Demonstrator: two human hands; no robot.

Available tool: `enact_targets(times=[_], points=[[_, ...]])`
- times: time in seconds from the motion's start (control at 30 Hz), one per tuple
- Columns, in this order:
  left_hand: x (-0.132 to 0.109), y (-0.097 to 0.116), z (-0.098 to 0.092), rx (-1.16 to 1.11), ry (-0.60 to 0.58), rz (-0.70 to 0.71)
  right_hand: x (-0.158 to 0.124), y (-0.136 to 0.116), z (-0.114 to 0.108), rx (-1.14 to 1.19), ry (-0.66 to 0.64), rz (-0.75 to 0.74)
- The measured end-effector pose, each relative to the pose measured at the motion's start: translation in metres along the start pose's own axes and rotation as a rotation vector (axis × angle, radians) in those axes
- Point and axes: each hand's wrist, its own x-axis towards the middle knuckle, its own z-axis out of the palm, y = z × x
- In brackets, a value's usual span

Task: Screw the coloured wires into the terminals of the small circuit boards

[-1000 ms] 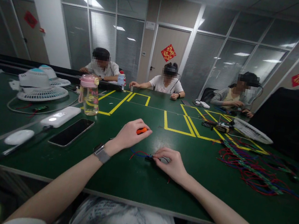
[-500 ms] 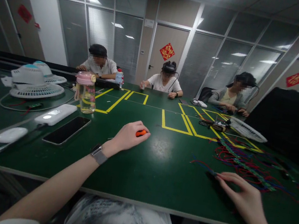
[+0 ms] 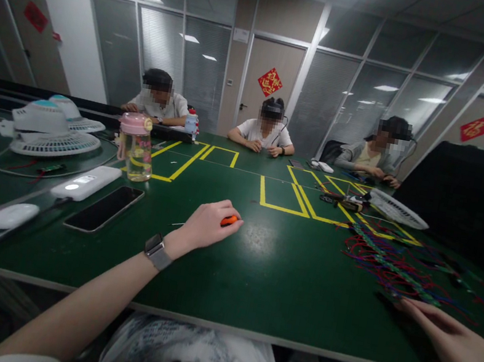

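head view: left hand (image 3: 208, 225) with fingers clamped on a small orange tool (image 3: 229, 220), mid surface (image 3: 281, 275). right hand (image 3: 456, 350) with fingers apart, just beside the wire bundle (image 3: 390, 266). probably light, limp, tangle-prone; best pinched near one end.

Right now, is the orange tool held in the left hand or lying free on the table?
Held: the left hand is curled around the orange tool, and only the tool's end shows outside the grip.
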Motion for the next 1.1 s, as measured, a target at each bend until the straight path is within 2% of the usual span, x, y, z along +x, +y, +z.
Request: enact_targets(times=[0.07, 0.17, 0.3, 0.47, 0.67, 1.1], points=[[0.0, 0.0, 0.001, 0.0, -0.003, 0.007, 0.001, -0.002, -0.002, 0.086, -0.097, 0.133], [0.0, 0.001, 0.001, 0.002, -0.014, 0.007, -0.001, -0.008, -0.003, 0.135, -0.082, 0.202], [0.0, 0.001, 0.001, 0.008, -0.008, 0.001, -0.004, -0.012, -0.002, 0.134, -0.063, 0.183], [0.0, 0.0, 0.002, -0.009, -0.012, -0.003, 0.0, -0.001, -0.006, 0.148, -0.035, 0.148], [0.0, -0.001, 0.002, -0.005, -0.025, 0.002, 0.005, 0.011, -0.01, 0.109, -0.085, 0.113], [-0.001, -0.002, 0.002, 0.004, -0.037, 0.003, 0.005, 0.011, -0.005, -0.017, -0.197, 0.023]])
